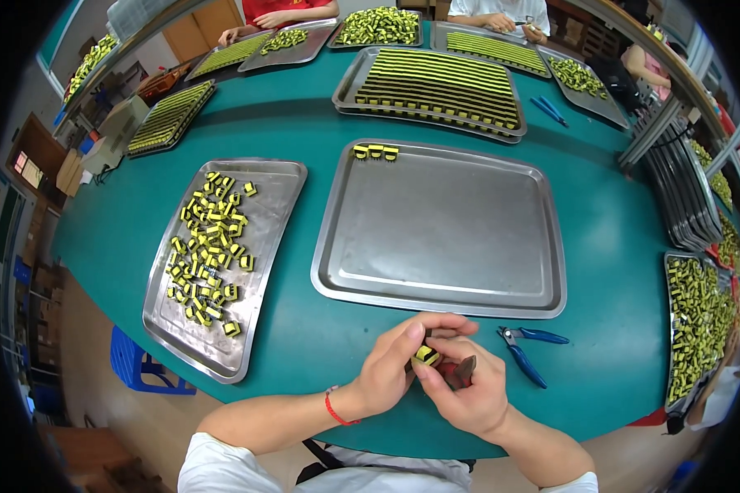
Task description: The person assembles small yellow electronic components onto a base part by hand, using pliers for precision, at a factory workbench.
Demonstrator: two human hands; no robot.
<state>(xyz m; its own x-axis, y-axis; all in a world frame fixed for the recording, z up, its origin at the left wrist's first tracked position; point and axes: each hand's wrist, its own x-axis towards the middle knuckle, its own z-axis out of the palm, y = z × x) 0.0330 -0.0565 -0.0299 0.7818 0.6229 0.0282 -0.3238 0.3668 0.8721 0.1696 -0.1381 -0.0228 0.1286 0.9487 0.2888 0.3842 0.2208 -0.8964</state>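
At the bench's near edge, left hand (390,366) and right hand (469,394) pinch one yellow-black part (425,355). Middle tray (440,271) holds only three parts (375,151); left tray (267,177) still full of loose ones (208,246).

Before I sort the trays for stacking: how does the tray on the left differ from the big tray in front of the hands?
The left tray is narrower and holds a loose scatter of yellow-and-black parts; the middle tray is wider and nearly bare, with three such parts in a row at its far edge. Both are shallow metal trays on the green table.
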